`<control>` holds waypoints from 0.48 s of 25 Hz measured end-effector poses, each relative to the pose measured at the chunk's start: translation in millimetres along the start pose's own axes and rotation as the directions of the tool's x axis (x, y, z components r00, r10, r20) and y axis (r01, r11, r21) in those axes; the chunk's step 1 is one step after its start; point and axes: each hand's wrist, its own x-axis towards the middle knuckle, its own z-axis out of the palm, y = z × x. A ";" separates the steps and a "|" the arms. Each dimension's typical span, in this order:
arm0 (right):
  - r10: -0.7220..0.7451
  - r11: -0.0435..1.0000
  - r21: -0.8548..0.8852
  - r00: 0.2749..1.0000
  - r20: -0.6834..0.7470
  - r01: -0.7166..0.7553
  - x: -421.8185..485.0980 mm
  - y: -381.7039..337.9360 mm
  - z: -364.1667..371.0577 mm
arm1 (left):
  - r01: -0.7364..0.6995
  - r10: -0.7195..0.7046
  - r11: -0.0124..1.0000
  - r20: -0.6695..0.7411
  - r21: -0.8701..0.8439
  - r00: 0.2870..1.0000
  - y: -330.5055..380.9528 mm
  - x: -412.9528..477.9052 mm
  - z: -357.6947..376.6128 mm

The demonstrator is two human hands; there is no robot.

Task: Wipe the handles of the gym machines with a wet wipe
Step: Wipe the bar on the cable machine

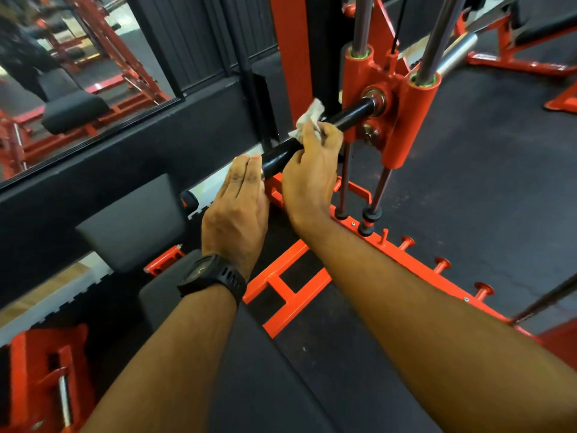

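Since the bar (352,113) would likely turn or shift, the left hand (237,210) braces its near end with flat, straight fingers while the right hand (312,173) curls round its middle, clamping the wipe (307,118) there.

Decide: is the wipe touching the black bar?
Touching. The head view shows the wipe draped over the bar, with the right hand gripping it there.
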 end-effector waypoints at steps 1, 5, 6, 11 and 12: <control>-0.050 0.998 -0.033 0.999 0.014 0.050 0.5 3.3 -1.6 | 0.011 -0.011 1.000 0.014 -0.014 1.000 -1.0 -1.4 2.2; -0.521 0.827 -0.103 0.822 0.232 0.553 -4.0 23.5 -16.5 | 0.014 -0.014 1.000 0.025 -0.010 1.000 0.7 -0.7 1.8; -0.565 0.777 -0.128 0.772 0.290 0.617 -0.5 26.9 -19.1 | 0.021 -0.020 1.000 0.040 -0.012 0.999 0.6 0.3 2.0; -0.582 0.697 -0.150 0.675 0.453 0.701 13.1 16.1 -26.4 | 0.022 -0.020 0.999 0.063 -0.030 0.998 0.6 -0.5 1.0; -0.607 0.646 -0.141 0.616 0.503 0.751 19.2 14.5 -30.5 | 0.029 -0.027 0.999 0.061 -0.031 0.998 1.2 -0.6 1.5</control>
